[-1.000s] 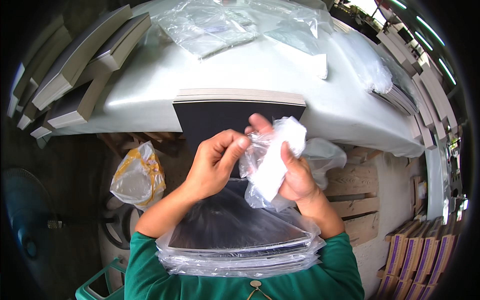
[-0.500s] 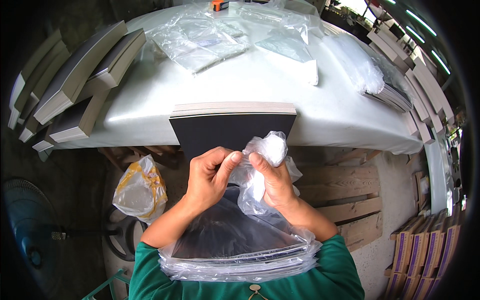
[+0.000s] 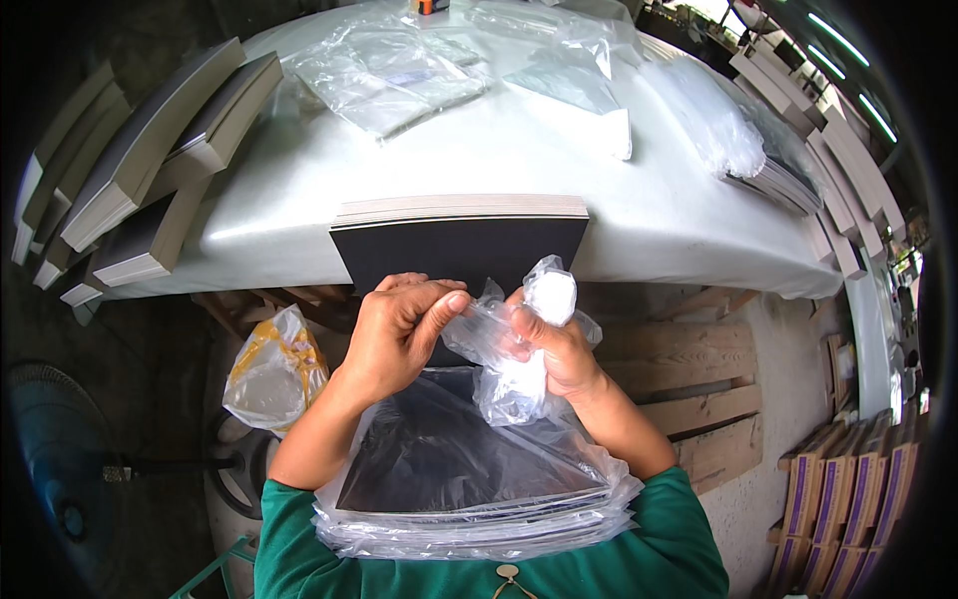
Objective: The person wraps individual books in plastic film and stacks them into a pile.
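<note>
My right hand (image 3: 559, 344) grips a bunched clear plastic bag (image 3: 514, 384) with something white inside or wrapped in it; which of the two, I cannot tell. My left hand (image 3: 404, 329) pinches a loose edge of that same plastic, stretching it out to the left. Right behind both hands, a stack of black boards (image 3: 459, 245) with pale edges rests at the near edge of the table. Below my hands, against my body, lies a pile of dark flat sheets in clear plastic bags (image 3: 469, 449).
The white-covered table (image 3: 299, 190) holds clear plastic bags (image 3: 399, 75), thick board stacks (image 3: 150, 150) at left and a plastic-wrapped bundle (image 3: 738, 140) at right. A tape-marked plastic bag (image 3: 274, 369), a fan (image 3: 65, 479), a wooden pallet (image 3: 699, 379) and stacked cartons (image 3: 843, 499) surround the floor area.
My left hand has moved left and slightly away from the right, drawing the plastic out between them. The right hand keeps its hold, shifted slightly right. The view has moved slightly.
</note>
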The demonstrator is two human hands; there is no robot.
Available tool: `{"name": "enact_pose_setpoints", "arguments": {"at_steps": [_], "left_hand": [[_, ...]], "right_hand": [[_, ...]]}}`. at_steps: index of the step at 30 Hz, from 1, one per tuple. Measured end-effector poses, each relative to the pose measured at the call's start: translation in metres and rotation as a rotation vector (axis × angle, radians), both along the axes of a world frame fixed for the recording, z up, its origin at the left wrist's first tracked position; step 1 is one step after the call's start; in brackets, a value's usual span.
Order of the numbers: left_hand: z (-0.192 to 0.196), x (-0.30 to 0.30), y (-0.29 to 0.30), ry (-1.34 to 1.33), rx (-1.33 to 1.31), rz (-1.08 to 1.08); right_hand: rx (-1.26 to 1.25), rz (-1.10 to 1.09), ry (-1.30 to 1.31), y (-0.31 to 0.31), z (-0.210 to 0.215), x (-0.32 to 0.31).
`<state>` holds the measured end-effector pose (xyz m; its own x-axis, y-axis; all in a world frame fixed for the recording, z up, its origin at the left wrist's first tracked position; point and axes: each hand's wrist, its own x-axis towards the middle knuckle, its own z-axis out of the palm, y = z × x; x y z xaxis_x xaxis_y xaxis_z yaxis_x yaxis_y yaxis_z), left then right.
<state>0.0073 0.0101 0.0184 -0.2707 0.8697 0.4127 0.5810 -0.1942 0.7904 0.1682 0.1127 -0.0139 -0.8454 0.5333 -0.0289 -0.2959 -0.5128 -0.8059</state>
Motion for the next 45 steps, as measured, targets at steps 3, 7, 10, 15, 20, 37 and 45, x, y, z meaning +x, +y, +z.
{"name": "enact_pose_setpoints", "arguments": {"at_steps": [3, 7, 10, 15, 20, 37, 45], "left_hand": [[-0.006, -0.005, 0.004, -0.633, 0.078, -0.080], [-0.004, -0.017, -0.005, -1.112, -0.203, -0.211], [-0.033, 0.013, -0.018, -0.249, -0.636, -0.750], [-0.020, 0.010, 0.004, -0.644, -0.035, -0.144], [-0.018, 0.016, 0.005, -0.546, 0.074, -0.100], [-0.040, -0.077, -0.065, -0.893, -0.286, -0.431], [-0.097, -0.044, -0.067, -0.871, -0.600, -0.578]], "right_hand": [[0.465, -0.059, -0.108, 0.002, -0.002, 0.004], [0.503, 0.094, -0.071, 0.024, 0.002, 0.022], [-0.172, 0.119, 0.292, 0.046, 0.019, 0.025], [0.606, -0.023, -0.141, -0.002, 0.002, 0.007], [0.181, 0.064, -0.201, -0.002, -0.001, 0.000], [-0.138, 0.422, -0.032, 0.067, -0.026, 0.056], [-0.325, -0.162, 0.034, 0.033, -0.016, 0.029]]}}
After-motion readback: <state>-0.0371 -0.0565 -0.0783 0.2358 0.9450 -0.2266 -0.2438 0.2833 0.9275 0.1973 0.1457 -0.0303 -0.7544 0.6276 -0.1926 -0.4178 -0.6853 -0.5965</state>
